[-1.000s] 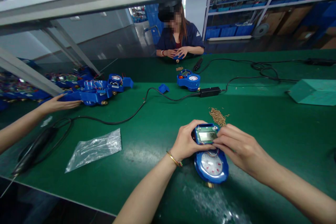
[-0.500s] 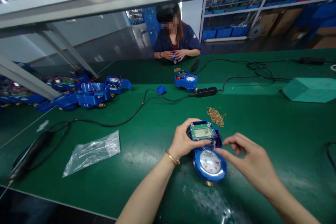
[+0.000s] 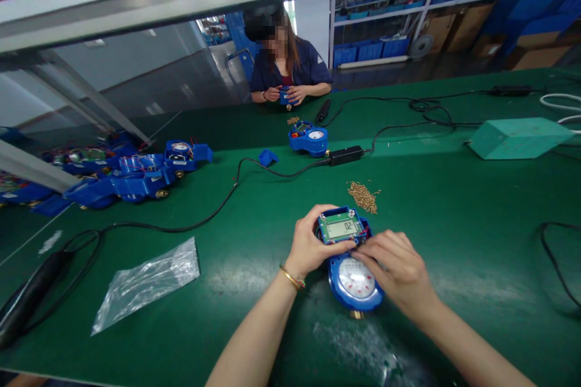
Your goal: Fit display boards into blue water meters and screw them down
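Observation:
A blue water meter (image 3: pixel 356 281) with a round white dial lies in front of me. Its open upper housing shows a green circuit board (image 3: pixel 345 217) with a small display reading 0.2. My left hand (image 3: pixel 313 239) grips that housing from the left, thumb along the lower edge of the board. At the gap between board and dial, my right hand (image 3: pixel 393 260) has its fingertips pinched together among the thin wires. Those fingers hide whatever is between them. Just beyond the meter lies a pile of small brass-coloured screws (image 3: pixel 363 196).
Another blue meter (image 3: pixel 309 138), a blue cover (image 3: pixel 268 158) and a black cable box (image 3: pixel 345 155) lie farther back. Several meters (image 3: pixel 140 175) stand at the left, near a plastic bag (image 3: pixel 149 281) and a black electric screwdriver (image 3: pixel 34 290). A co-worker (image 3: pixel 288 63) sits opposite.
My right hand has moved left, from beside the meter onto the wires below the board, and its fingers have closed. My left hand keeps its grip. The whole view has shifted slightly.

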Demonstrator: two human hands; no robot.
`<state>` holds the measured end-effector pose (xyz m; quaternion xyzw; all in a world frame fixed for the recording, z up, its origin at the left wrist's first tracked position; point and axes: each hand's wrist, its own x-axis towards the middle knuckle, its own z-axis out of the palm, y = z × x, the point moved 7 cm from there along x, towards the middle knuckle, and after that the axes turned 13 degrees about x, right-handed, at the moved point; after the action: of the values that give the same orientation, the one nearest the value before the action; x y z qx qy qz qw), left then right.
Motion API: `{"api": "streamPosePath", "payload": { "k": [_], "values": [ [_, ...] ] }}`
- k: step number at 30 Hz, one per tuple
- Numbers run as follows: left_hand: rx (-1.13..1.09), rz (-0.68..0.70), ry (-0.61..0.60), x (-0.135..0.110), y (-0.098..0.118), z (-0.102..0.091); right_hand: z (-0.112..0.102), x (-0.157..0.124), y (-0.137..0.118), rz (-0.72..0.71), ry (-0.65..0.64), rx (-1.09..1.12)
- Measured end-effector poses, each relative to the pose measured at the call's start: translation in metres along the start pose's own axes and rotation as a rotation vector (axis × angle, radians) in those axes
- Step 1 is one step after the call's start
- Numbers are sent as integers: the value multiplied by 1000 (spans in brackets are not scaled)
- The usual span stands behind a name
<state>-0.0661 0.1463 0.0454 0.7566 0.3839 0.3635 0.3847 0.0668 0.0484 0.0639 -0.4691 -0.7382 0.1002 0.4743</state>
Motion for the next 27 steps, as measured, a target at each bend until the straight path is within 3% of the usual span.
{"api": "streamPosePath", "payload": {
  "k": [7,15,21,24,27],
  "values": [
    [-16,89,-24,0,6,6,0,14,40,201,-15,89],
    [135,164,-121,-1,5,12,13,12,50,389,6,109],
    [197,143,-35,-5,3,9,10,11,54,455,7,205],
    [198,159,18,-6,3,8,0,9,54,442,-43,334],
    [210,178,69,-4,1,6,-13,2,53,453,-13,396]
  ]
}}
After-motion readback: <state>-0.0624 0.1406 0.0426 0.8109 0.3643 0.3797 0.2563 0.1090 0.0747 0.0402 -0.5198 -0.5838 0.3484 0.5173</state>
